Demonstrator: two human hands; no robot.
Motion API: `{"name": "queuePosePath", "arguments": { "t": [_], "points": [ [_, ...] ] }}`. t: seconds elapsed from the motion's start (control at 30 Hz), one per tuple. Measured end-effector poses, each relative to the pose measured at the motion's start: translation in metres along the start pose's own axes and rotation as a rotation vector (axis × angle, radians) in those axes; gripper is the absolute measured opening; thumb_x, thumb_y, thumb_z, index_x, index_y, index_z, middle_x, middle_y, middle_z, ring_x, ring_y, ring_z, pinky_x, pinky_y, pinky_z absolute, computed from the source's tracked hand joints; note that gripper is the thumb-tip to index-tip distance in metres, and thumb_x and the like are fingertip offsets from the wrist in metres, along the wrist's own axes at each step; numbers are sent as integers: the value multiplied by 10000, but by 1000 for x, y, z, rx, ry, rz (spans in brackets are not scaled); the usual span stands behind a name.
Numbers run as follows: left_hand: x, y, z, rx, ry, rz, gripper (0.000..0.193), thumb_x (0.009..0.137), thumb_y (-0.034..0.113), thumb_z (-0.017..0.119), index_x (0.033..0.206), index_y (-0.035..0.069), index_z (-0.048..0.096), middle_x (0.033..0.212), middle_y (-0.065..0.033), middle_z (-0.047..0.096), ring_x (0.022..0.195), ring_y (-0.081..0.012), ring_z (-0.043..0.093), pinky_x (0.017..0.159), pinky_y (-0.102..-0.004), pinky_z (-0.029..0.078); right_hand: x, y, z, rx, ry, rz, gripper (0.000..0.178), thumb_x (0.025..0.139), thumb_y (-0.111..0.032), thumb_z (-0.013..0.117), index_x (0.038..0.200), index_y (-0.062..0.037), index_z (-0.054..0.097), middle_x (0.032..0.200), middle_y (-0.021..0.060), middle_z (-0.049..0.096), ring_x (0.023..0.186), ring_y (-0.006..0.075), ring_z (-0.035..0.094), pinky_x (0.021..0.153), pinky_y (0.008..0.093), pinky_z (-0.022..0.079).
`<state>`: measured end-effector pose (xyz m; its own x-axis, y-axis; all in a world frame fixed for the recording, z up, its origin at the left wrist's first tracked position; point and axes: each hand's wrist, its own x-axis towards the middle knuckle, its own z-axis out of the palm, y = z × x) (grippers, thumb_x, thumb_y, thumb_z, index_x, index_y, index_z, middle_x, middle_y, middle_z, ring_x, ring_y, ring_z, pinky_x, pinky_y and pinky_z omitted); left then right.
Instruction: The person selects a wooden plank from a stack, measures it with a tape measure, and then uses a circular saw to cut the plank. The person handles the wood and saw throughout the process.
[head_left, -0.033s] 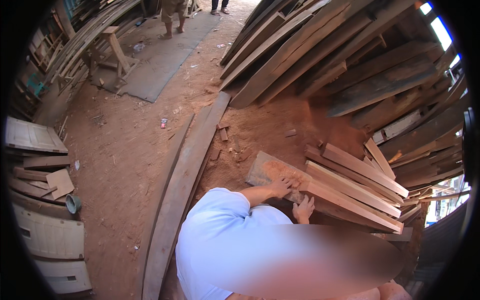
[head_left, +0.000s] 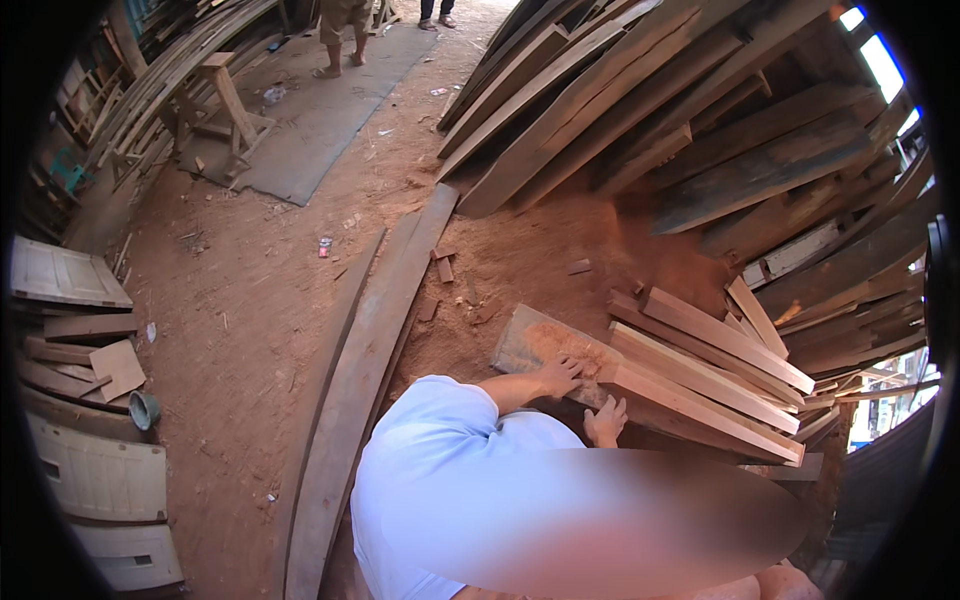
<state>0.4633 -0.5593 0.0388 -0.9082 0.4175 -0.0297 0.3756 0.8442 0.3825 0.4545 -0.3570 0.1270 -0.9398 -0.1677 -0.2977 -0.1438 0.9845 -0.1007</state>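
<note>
My left hand (head_left: 560,376) lies on the sawdust-covered top of a short, thick wood block (head_left: 520,340), fingers spread. Closer to me, my right hand (head_left: 604,424) is raised beside the near edge of the same block, with its fingers apart and nothing visible in them. Whether its fingertips touch the wood I cannot tell. Just right of both hands, a pale sawn beam (head_left: 710,415) runs off to the right. A blurred patch at the bottom hides my right forearm.
Cut beams (head_left: 730,340) lie beyond the block. Long planks (head_left: 370,350) rest on the sandy ground at my left. Tall boards (head_left: 620,110) lean at the back right. Pale panels (head_left: 100,465) and a grey-green pot (head_left: 144,409) sit far left. A person's legs (head_left: 343,40) show near a wooden stand (head_left: 230,105).
The whole view has shifted very slightly. Both hands keep their places at the block.
</note>
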Motion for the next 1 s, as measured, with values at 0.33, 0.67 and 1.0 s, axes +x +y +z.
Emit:
{"name": "queuePosePath", "arguments": {
  "t": [0.33,0.67,1.0],
  "points": [
    [-31,-44,26,-74,109,45,714,865,283,649,1554,233,468,1692,-215,239,1592,-389,154,1286,-568,74,57,-37,-13,90,-367,-244,588,831,-357,760,1276,13,657,1170,279,717,1115,403,690,993,458,529],
    [-81,-59,-27,-106,51,-114,912,732,263,743,1584,263,417,1711,-204,191,1605,-381,76,1287,-570,4,45,-316,-348,334,1113,-874,879,983,-592,563,1607,-42,280,1623,335,208,1484,495,287,1194,603,241],
    [-78,-55,-29,-168,44,-82,906,768,406,797,1575,234,424,1715,-193,180,1604,-371,60,1289,-562,28,-24,-390,-546,276,1735,-1066,822,1029,-463,585,1641,-38,236,1674,222,276,1552,400,242,1260,542,172]
  ]
}}
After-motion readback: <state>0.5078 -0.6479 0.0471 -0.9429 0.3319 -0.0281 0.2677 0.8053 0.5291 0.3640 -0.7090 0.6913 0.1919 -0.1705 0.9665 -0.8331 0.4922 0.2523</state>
